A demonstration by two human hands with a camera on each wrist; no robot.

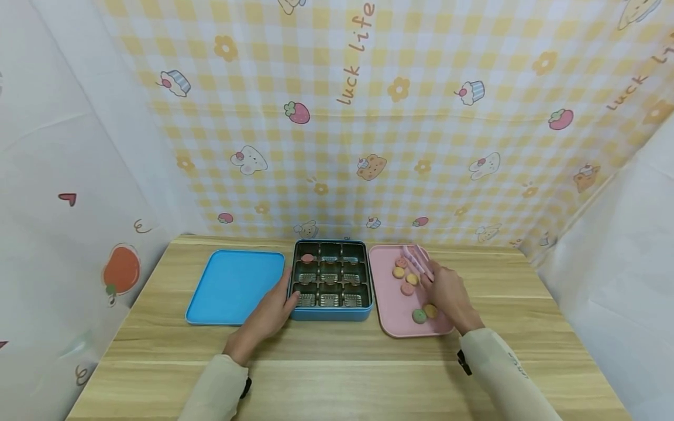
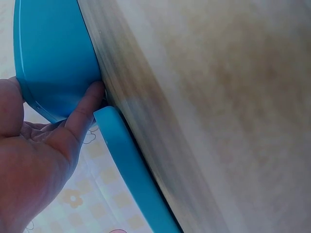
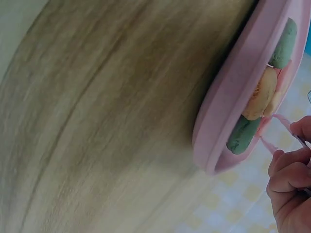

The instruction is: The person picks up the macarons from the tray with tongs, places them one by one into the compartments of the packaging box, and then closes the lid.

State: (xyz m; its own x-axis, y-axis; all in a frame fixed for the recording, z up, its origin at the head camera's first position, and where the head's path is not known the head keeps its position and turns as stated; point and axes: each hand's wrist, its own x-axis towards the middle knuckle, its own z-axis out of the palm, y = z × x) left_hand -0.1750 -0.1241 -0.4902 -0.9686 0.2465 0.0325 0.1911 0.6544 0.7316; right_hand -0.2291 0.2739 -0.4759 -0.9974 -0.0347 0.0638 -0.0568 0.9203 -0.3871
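A blue tin point(image 1: 330, 314) holds a dark divided insert, with a pink cookie point(image 1: 308, 258) in its back left compartment. My left hand point(image 1: 271, 307) grips the tin's left side, thumb over the rim near the front corner; in the left wrist view a finger point(image 2: 85, 109) lies along its wall. In my right hand point(image 1: 447, 292) is a pair of light purple tongs point(image 1: 416, 263), arms spread apart, above the pink tray point(image 1: 389, 318). Several round cookies lie there, among them a green one point(image 1: 419, 316) and a pink one point(image 1: 407, 289). Whether the tong tips touch a cookie is unclear.
A flat blue lid or tray point(image 1: 237, 286) lies left of the tin, close to my left hand. The wooden table point(image 1: 337, 374) ends at a checked cloth backdrop point(image 1: 337, 193), with white cloth point(image 1: 58, 175) hanging at the sides.
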